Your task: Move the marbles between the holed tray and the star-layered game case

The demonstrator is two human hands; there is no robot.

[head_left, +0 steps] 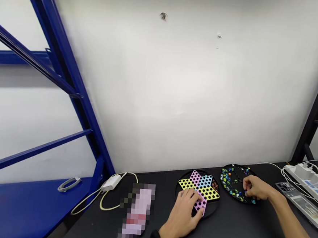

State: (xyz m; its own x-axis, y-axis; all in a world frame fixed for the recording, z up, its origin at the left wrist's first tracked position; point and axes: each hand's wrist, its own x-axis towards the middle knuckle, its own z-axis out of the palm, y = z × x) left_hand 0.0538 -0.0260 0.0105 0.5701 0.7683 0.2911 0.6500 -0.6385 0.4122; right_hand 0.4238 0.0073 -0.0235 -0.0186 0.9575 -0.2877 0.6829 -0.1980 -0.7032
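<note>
My left hand lies over a Chinese checkers board, its fingers stretched out on the near side. The board is a star with pink, yellow and blue points full of dark holes, set in a round black base; my hand covers part of it. To the right is a round black tray with many coloured glass marbles, mostly along its left and near rim. Over the tray's right side, my right hand is closed in a pinch, fingertips low among the marbles. What it pinches is hidden.
A white power adapter with a looped cable and a blurred pinkish item lie left. A clear phone-like case and a white power strip with cords sit right. A blue metal frame rises left; a wall stands behind.
</note>
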